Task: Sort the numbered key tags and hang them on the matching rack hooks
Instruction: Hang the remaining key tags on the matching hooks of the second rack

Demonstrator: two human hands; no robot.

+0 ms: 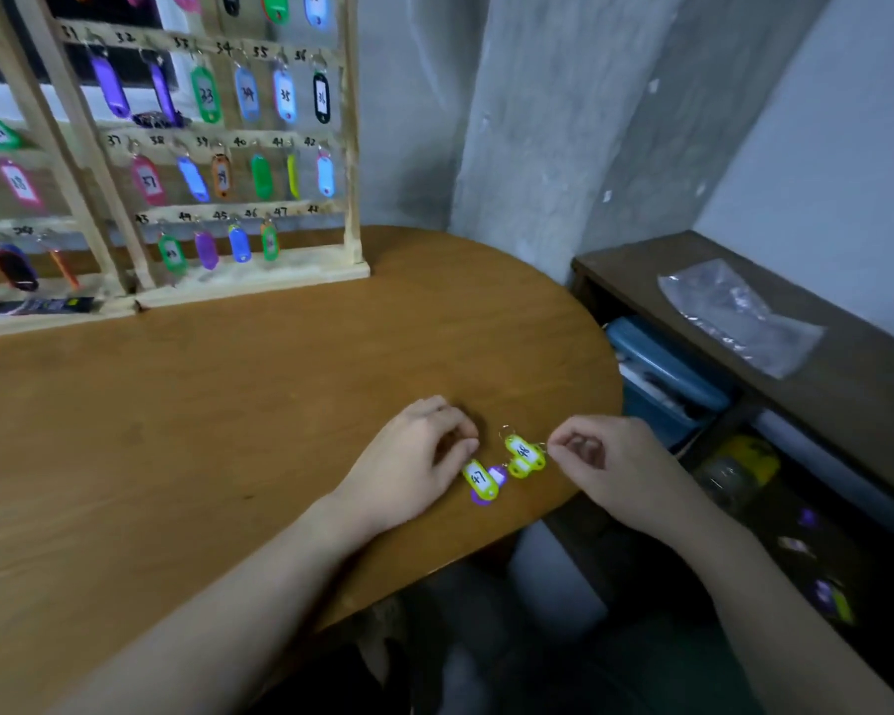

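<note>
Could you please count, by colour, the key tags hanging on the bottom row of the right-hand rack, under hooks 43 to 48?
Green tags: 2
Purple tags: 1
Blue tags: 1
Total: 4

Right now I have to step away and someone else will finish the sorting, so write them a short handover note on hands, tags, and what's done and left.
Left hand: fingers curled, resting on the brown wooden table beside the yellow-green plastic tag marked 47.
Right hand: fingers pinched near the yellow-green plastic tag marked 48; contact unclear.
A purple tag lies under them.
Done: the wooden hook rack is filled through 46.
Left: hooks 47 and 48 are bare; the purple tag's number is hidden.
</note>
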